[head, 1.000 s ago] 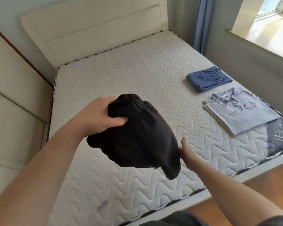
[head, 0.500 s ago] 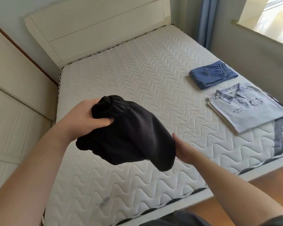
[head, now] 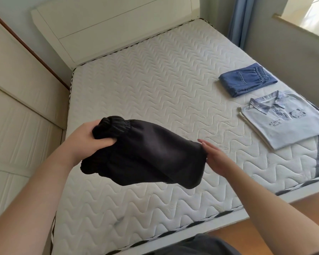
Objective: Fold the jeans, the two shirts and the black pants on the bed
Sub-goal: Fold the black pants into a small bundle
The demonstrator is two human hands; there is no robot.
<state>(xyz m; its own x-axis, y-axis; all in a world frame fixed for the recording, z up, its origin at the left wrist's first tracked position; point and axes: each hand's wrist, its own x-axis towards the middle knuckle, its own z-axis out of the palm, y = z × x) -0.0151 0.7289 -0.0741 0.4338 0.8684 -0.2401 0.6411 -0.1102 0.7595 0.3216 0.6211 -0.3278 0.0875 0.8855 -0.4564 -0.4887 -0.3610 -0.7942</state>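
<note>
The black pants point(head: 147, 153) hang as a folded bundle above the mattress point(head: 136, 80). My left hand point(head: 85, 138) is shut on their elastic-waist end. My right hand point(head: 215, 159) lies flat, fingers straight, against the bundle's right edge. At the right side of the bed, folded blue jeans point(head: 245, 80) lie flat. Just in front of them sits a folded pale blue collared shirt point(head: 287, 120) on top of another folded light garment whose edges show underneath.
A white headboard point(head: 109, 28) stands at the far end. Cream wardrobe panels point(head: 17, 107) line the left side. A blue curtain point(head: 238, 19) and window ledge point(head: 302, 28) are at the back right. Wooden floor point(head: 302, 199) shows by the bed's near corner.
The bundle has swung flatter, toward level. My right hand has moved from beneath its lower tip to its right edge, with the fingers now stretched out.
</note>
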